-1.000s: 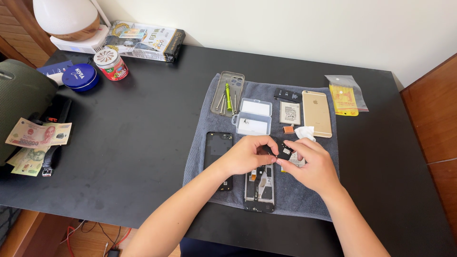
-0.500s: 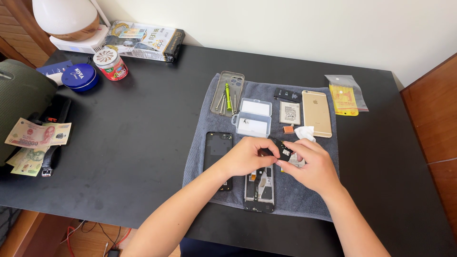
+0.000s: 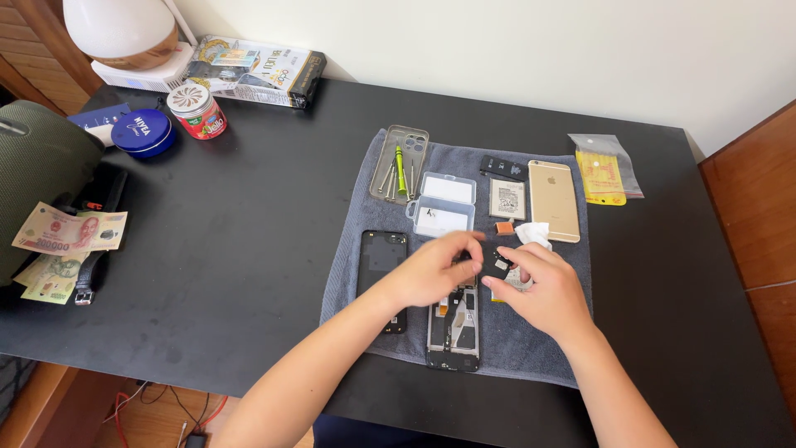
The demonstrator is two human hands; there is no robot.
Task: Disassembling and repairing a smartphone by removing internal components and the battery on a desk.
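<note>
Opened phone frame (image 3: 453, 328) lies on grey towel (image 3: 348, 274), mid-bench (image 3: 232, 249), partly under both hands. Left hand (image 3: 433, 270) over its top end, fingers curled together; whether they pinch anything, cannot tell. Right hand (image 3: 539, 290) just beside, fingers touching a small dark part (image 3: 497, 264), grip unclear. Black back cover (image 3: 383, 261) left of frame; gold phone (image 3: 553, 199) and clear parts box (image 3: 444, 203) beyond.

Both bare forearms are stretched forward and angled inward. The left hand (image 3: 431, 270) and right hand (image 3: 539, 286) are held close together, fingers curled, fingertips nearly meeting.
</note>
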